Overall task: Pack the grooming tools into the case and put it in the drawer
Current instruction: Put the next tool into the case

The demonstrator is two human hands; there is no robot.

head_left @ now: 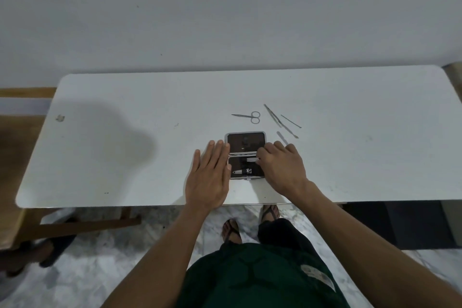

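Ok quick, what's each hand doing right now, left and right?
Left hand: open, flat on the white table beside the open dark case.
Right hand: fingers closed on a small silver tool in the case.

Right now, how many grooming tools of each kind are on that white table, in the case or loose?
Scissors: 1, loose
Tweezers: 1, loose
Thin metal picks or pushers: 2, loose
Nail file: 1, loose
Nail clipper: 1, in the open case
Small metal tool at the right hand: 1, kind unclear
Total: 7
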